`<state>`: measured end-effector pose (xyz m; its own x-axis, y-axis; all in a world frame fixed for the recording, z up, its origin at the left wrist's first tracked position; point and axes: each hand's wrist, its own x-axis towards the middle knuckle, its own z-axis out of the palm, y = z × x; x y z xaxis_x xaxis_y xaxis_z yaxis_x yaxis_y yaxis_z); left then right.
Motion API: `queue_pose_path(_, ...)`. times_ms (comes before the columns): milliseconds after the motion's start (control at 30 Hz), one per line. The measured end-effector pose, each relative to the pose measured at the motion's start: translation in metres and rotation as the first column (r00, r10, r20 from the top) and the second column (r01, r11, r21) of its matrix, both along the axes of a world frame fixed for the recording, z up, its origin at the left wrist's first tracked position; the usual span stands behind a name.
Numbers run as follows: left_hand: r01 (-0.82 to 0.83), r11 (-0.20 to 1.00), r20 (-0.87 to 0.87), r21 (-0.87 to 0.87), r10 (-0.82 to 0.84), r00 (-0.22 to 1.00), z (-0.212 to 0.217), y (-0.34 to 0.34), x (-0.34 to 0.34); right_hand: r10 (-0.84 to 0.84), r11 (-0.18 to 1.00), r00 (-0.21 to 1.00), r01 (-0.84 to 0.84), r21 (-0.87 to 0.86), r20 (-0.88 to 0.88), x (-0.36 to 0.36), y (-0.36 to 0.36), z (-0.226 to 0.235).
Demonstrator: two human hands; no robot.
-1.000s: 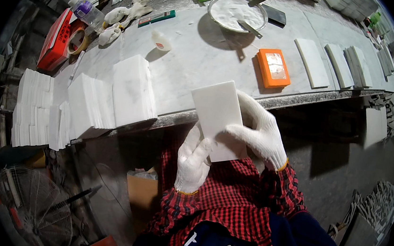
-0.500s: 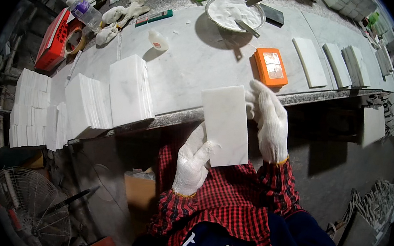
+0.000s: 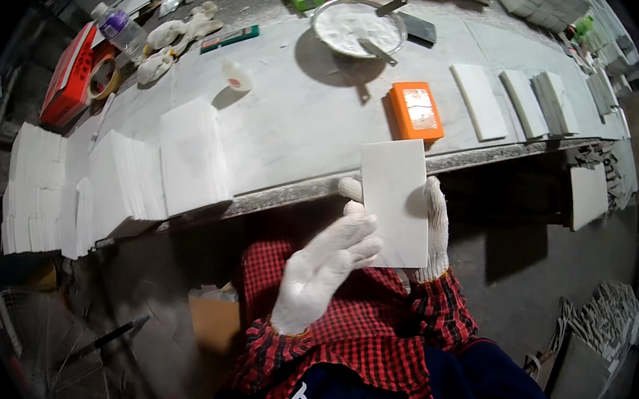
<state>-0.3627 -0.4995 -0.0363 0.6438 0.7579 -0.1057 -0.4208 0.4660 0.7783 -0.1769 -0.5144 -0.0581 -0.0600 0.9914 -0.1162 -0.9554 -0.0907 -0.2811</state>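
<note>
By the pale marble bench, a rectangular white stone tile might slip, white-gloved right hand alone gripping, white-gloved left hand open

Before your orange rectangular box is a white rectangular slab; behind-left, a round metal bowl; left, a white plastic bottle.

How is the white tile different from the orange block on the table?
Colour: the white tile is white; the orange block is orange with a shiny pale patch on top.
Thickness: the tile is thin, the block chunky.
Place: the tile is held up in the gloved right hand, while the block lies on the table.
Both have a rectangular face.
</note>
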Motion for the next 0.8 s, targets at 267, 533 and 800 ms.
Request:
queue_pose_path(267, -0.416, 0.722, -0.074, 0.553, 0.540, 0.839, 0.006, 0.042, -0.053, 0.024, 0.991, 0.953, 0.018, 0.136, -0.303, 0.024, 0.002, -0.022)
queue_pose_path(533, 0.186, 0.474, -0.501, 0.861, 0.854, 0.139, 0.044, 0.103, -0.083, -0.112, 0.987, 0.985, 0.125, 0.104, -0.128, 0.048, -0.002, 0.002)
queue_pose_path(800, 0.596, 0.392, -0.425, 0.701, 0.901, -0.092, 0.011, 0.125, -0.081, 0.134, 0.826, -0.592, 0.509, 0.241, 0.794, 0.147, 0.016, 0.066)
